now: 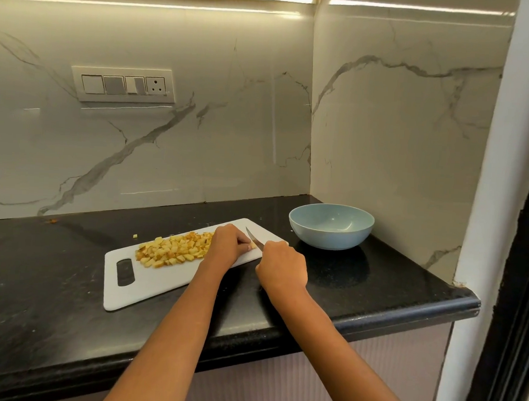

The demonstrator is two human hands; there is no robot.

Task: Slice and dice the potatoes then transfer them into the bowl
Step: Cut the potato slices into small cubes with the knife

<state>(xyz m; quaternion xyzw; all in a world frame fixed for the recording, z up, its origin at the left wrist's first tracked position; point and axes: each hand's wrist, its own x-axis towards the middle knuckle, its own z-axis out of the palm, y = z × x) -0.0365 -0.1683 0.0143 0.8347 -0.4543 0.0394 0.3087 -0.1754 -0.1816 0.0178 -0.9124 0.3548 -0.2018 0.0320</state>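
Note:
A white cutting board (pixel 148 289) lies on the black counter with a heap of diced potato (pixel 172 249) across its middle. At the board's far right end my left hand (pixel 227 244) pinches a small potato piece (pixel 252 246) with curled fingers. My right hand (pixel 281 267) grips a knife (pixel 253 235); its handle is hidden in my fist and its blade rests against that piece. The light blue bowl (pixel 331 226) stands to the right of the board, with nothing in it.
One stray potato cube (pixel 135 236) lies on the black counter (pixel 53 281) behind the board. Marble walls close the corner behind and right of the bowl. The counter's rounded front edge (pixel 404 315) runs just below my forearms. A switch panel (pixel 123 85) is on the back wall.

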